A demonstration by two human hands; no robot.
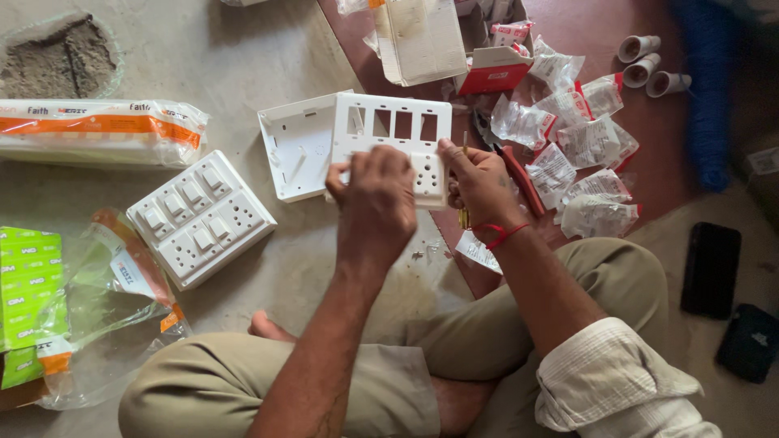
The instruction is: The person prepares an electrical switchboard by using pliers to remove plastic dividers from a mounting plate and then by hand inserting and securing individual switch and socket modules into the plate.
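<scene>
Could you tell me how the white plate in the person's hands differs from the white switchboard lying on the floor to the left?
The plate has open rectangular cut-outs along its top; the switchboard has every slot filled with switches and sockets. The plate is held by the left hand and right hand; the switchboard lies untouched on the floor. The plate sits square in the view; the switchboard lies at an angle. Both are white plastic with socket holes.

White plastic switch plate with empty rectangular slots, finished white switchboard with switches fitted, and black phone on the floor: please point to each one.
White plastic switch plate with empty slots (pixel 389 109): head view, on its upper frame bar.
Finished white switchboard (pixel 200 217): head view, on its middle face.
Black phone (pixel 711 268): head view, on its screen middle.
</scene>
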